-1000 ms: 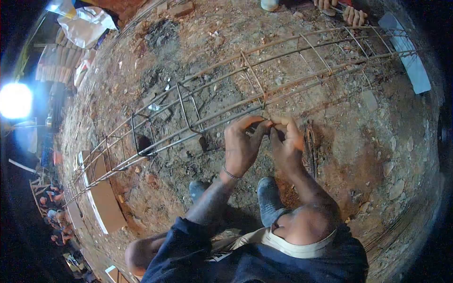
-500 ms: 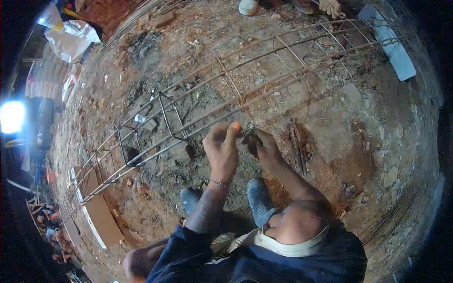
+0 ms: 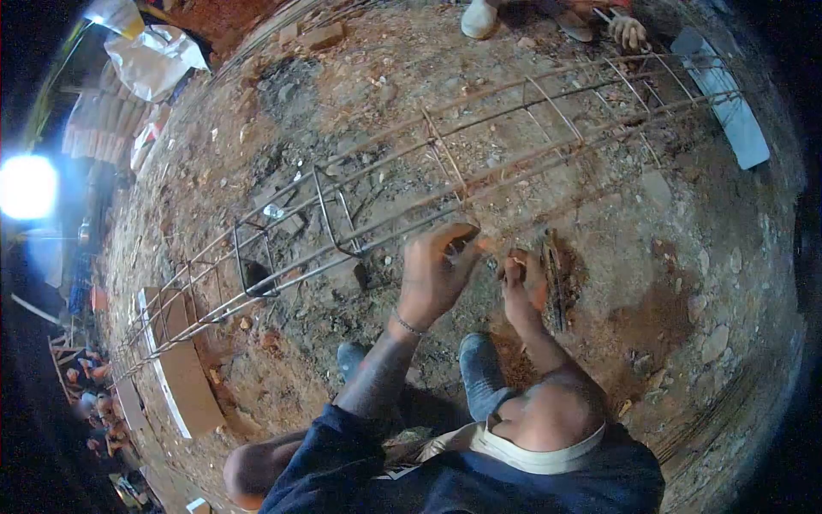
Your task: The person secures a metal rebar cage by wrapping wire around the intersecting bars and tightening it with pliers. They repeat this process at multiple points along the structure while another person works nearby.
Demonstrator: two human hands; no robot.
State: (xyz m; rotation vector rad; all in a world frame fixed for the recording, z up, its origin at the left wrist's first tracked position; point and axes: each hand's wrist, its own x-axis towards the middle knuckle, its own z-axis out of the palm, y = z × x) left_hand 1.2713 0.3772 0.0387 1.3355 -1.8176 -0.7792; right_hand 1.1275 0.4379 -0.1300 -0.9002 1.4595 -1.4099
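Note:
My left hand [image 3: 437, 270] is raised just in front of the near bars of a long rebar cage [image 3: 402, 224]. Its fingers are curled, with thumb and fingertips brought together; whatever is between them is too blurred to name. To its right, my right hand [image 3: 524, 281] is closed too, fingers bent inward, and any small thing in it cannot be made out. A gap separates the two hands. Square stirrups [image 3: 330, 210] ring the cage's long bars near my left hand. Beside my right hand, thin dark rods [image 3: 555, 283] lie on the dirt.
A brown-and-white block [image 3: 181, 377] lies under the cage's left end, a pale board [image 3: 728, 107] under its right end. At the far side a co-worker's gloved hand [image 3: 628, 32] is by the cage. A bright lamp [image 3: 27, 187] shines at left. Rubble covers the ground.
My hands were close together and are now apart, the right one turned with its fingers upward. The view has shifted, so the cage appears lower and further right.

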